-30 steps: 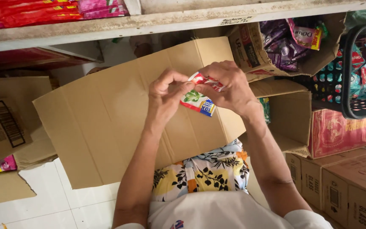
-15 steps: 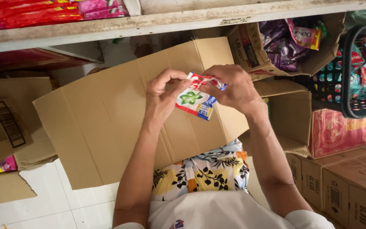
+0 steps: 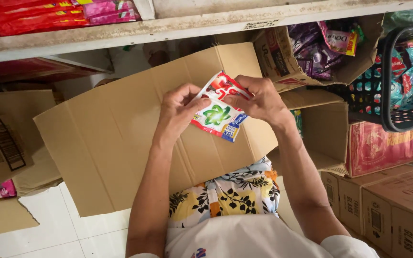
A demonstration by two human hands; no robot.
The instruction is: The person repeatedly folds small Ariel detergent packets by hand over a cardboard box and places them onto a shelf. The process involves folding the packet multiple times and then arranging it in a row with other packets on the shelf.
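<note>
L hand & R hand both pinch one small sachet, red/white w/ green mark, held above the flattened cardboard sheet near its top-right corner. Risk: thin edge grip, so the sachet could slip or tear if tugged apart. Count: 1 sachet, 1 sheet, 2 hands.

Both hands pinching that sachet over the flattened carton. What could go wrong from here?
1. The left hand and right hand grip the red-and-white sachet only at its edges; it might slip onto the flattened carton.
2. Opposing pulls might tear it.
3. The carton looks loosely propped, so it might shift.
</note>
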